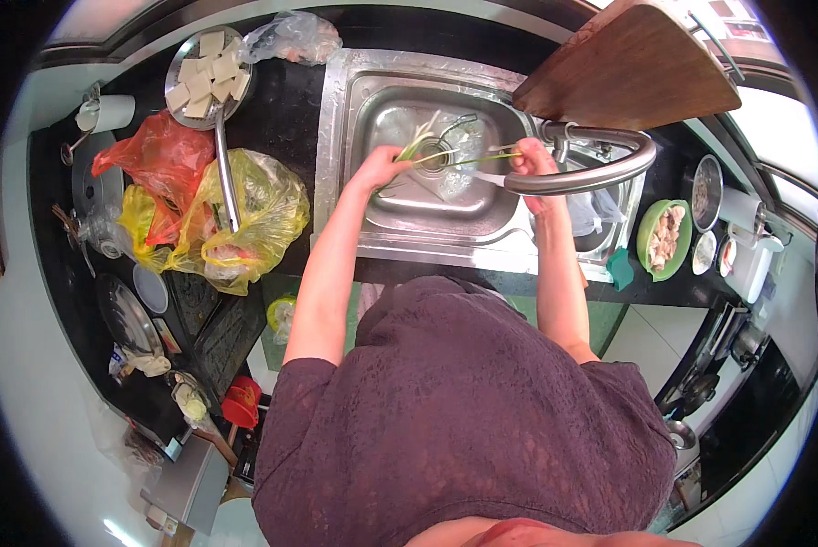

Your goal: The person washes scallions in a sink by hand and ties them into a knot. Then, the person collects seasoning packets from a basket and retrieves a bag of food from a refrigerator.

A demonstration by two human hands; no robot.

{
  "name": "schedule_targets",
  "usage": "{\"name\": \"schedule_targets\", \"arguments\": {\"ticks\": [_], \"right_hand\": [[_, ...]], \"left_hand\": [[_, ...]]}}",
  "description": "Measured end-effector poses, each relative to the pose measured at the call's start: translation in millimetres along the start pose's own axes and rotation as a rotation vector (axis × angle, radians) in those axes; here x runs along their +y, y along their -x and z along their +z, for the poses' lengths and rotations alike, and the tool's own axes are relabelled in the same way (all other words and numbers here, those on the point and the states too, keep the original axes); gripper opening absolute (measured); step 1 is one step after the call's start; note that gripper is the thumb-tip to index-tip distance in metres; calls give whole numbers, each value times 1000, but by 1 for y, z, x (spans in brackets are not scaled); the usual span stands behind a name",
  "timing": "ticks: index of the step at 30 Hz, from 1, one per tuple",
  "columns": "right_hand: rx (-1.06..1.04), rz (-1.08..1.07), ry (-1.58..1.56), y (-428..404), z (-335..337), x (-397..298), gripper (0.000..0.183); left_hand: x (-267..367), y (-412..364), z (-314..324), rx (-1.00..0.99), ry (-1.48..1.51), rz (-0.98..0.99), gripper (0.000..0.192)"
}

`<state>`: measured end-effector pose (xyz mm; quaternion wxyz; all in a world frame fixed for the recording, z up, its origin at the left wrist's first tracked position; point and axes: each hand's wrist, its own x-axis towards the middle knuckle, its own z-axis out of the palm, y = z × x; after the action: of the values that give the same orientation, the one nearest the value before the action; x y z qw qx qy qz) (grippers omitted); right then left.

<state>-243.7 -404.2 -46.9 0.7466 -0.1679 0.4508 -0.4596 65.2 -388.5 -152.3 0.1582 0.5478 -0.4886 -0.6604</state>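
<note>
My left hand (383, 167) is closed on a small bunch of thin green stalks with pale ends (419, 145), over the left part of the stainless steel sink (398, 212). Some stalks stretch across the drain towards my right hand (535, 161), whose fingers pinch their far end beside the curved faucet (586, 179). Water runs from the spout into the basin, below the stalks. A dark strand lies near the drain. The faucet covers part of my right hand and wrist.
A wooden cutting board (627, 75) leans behind the faucet. On the right stands a green bowl of meat pieces (665, 239). At the left are a perforated ladle with white slices (207, 75), a red plastic bag (163, 150) and a yellow plastic bag (272, 198).
</note>
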Motion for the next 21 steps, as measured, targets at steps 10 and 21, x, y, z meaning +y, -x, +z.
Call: {"name": "schedule_targets", "arguments": {"ticks": [10,21], "right_hand": [[53,-138,1384,-18,24,49,33],[138,197,411,-39,41,89,20]], "left_hand": [[30,4,31,294,-410,111,28],[57,8,66,508,-325,343,28]]}}
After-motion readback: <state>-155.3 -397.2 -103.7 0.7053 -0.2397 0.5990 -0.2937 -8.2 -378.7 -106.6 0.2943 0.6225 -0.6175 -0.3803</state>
